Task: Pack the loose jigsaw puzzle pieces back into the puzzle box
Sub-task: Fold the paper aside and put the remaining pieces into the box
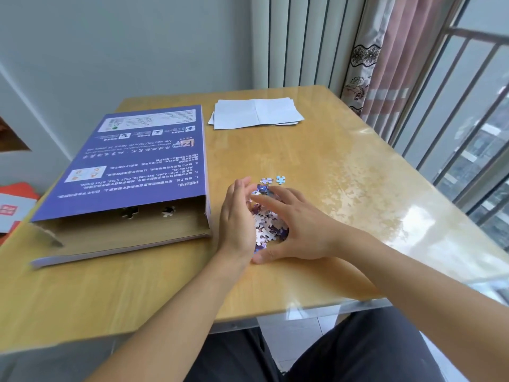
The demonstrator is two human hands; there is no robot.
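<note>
A flat purple puzzle box (132, 164) lies on the left of the wooden table (344, 172), its near end open with two pieces (129, 212) visible inside. A small heap of purple and white jigsaw pieces (265, 223) sits just right of the box. My left hand (237, 219) stands on edge against the heap's left side, fingers straight. My right hand (296, 224) cups the heap from the right, fingers arched over it. Two loose pieces (274, 180) lie just beyond the heap.
Folded white paper sheets (256, 113) lie at the table's far side. A red and white item (13, 208) sits off the table's left edge. A window with bars (468, 119) and curtains stands to the right. My legs are under the near edge.
</note>
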